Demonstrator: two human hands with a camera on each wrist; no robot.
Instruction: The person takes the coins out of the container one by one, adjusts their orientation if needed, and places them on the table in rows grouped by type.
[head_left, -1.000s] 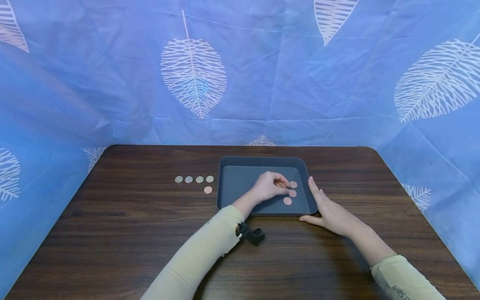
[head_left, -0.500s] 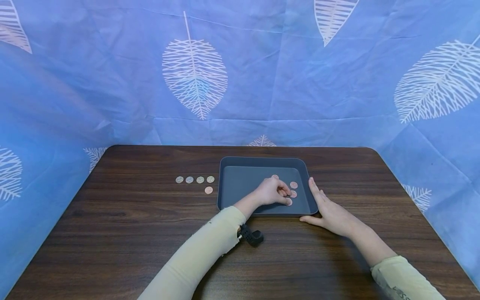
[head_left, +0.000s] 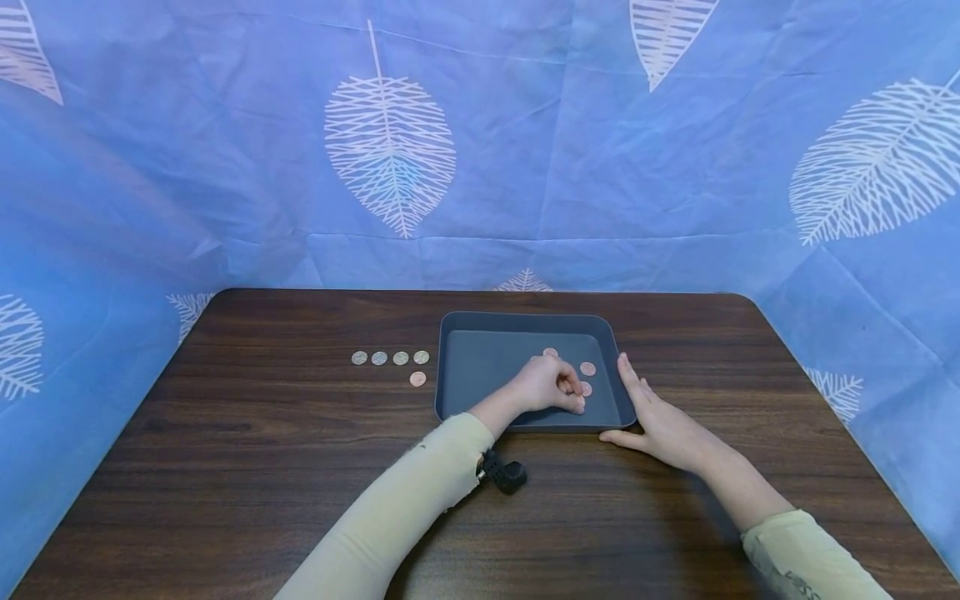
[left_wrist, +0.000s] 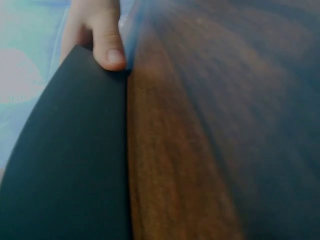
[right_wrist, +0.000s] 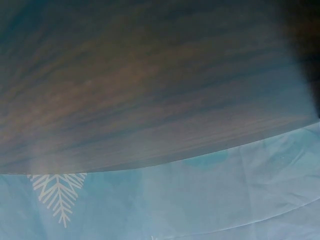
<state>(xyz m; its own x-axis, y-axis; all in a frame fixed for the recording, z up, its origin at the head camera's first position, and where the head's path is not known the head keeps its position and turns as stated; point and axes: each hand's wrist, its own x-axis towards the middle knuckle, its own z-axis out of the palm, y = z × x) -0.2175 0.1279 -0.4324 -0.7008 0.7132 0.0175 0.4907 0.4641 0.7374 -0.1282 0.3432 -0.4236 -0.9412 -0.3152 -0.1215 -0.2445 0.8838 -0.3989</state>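
A dark grey tray (head_left: 480, 367) lies on the table, with several copper coins in its right half. My left hand (head_left: 540, 385) reaches into it, and thumb and fingers pinch the nearest copper coin (head_left: 581, 402), which they partly cover. Just behind those fingertips is another coin (head_left: 587, 389), and a third coin (head_left: 588, 368) lies farther back. Beyond the left knuckles a coin (head_left: 551, 352) is half hidden. With straight fingers my right hand (head_left: 663, 421) rests against the tray's right side, thumb at the front corner. The left wrist view shows that thumb (left_wrist: 109, 47) touching the tray wall (left_wrist: 70, 135).
Left of the tray, several silver-coloured coins (head_left: 379, 358) form a row on the wooden table (head_left: 300, 467), with one copper coin (head_left: 417, 379) below the row's right end. A black strap (head_left: 506, 473) hangs from the left sleeve. Blue cloth (head_left: 480, 150) with leaf prints surrounds the table.
My left hand has shifted towards the front of the tray, from the middle coin to the nearest one. A coin behind its knuckles has come into view. The right hand stays put.
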